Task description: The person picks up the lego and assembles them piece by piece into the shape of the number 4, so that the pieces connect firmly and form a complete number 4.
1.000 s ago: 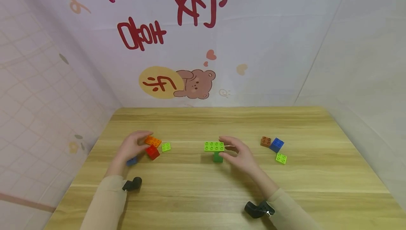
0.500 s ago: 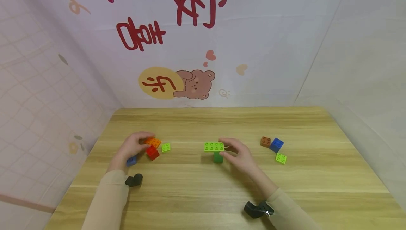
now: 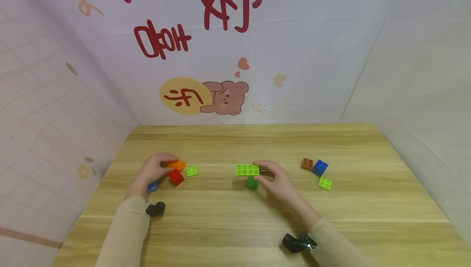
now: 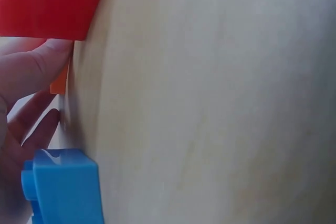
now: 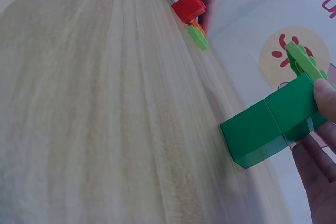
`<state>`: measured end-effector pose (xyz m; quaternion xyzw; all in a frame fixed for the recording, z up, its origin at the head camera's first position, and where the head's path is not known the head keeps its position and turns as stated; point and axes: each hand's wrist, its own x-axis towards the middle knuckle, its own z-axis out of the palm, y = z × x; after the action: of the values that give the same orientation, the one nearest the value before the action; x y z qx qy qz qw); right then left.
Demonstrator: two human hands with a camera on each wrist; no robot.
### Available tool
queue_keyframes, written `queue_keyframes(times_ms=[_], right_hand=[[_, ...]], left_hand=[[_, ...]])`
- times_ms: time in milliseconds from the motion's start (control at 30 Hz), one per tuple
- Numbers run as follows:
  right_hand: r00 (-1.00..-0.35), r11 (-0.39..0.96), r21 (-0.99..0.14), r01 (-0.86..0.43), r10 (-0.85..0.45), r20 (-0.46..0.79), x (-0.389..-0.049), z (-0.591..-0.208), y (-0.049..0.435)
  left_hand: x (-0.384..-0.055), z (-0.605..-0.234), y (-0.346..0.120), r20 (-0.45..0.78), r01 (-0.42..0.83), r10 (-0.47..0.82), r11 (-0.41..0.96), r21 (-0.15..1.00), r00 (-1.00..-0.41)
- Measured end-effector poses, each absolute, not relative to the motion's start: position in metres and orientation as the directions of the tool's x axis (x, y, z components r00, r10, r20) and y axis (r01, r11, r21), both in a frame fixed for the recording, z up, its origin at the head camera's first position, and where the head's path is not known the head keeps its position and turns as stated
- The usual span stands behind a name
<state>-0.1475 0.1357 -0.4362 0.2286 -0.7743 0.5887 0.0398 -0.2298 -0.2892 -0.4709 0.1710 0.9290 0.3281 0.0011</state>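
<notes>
My left hand (image 3: pixel 151 169) pinches the flat orange brick (image 3: pixel 179 165) between thumb and fingers on the table at the left. Just in front of it sits a red brick (image 3: pixel 176 178), which partly hides the thumb in the left wrist view. Under the wrist side of that hand is a blue brick (image 4: pixel 68 187). At mid-table, my right hand (image 3: pixel 276 180) holds an upright stack of two dark green bricks (image 5: pixel 262 129), thumb on one side and fingers on the other. A long lime-green brick plate (image 3: pixel 247 170) tops the stack and overhangs to the left.
A small lime-green plate (image 3: pixel 191 171) lies right of the orange brick. Off to the right are a brown brick (image 3: pixel 307 164), a dark blue brick (image 3: pixel 320 168) and another small lime-green plate (image 3: pixel 325 183). A printed white cloth (image 3: pixel 309 54) stands behind the wooden table (image 3: pixel 220 226).
My left hand has shifted slightly, its thumb drawing in over the orange brick's near edge. The right hand and the green stack have stayed in place.
</notes>
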Motion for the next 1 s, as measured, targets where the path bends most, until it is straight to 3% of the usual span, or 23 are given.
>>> queue_keyframes(times_ms=[500, 1000], right_hand=[[-0.896, 0.208, -0.893, -0.398, -0.298, 0.33, -0.147, -0.438, 0.135], [-0.898, 0.23, -0.884, -0.407, -0.277, 0.341, -0.145, -0.438, 0.133]], left_hand=[[-0.23, -0.476, -0.291, 0.136, 0.263, 0.229, 0.731, 0.629, -0.964], [-0.229, -0.461, -0.281, 0.038, 0.11, 0.118, 0.696, 0.71, -0.992]])
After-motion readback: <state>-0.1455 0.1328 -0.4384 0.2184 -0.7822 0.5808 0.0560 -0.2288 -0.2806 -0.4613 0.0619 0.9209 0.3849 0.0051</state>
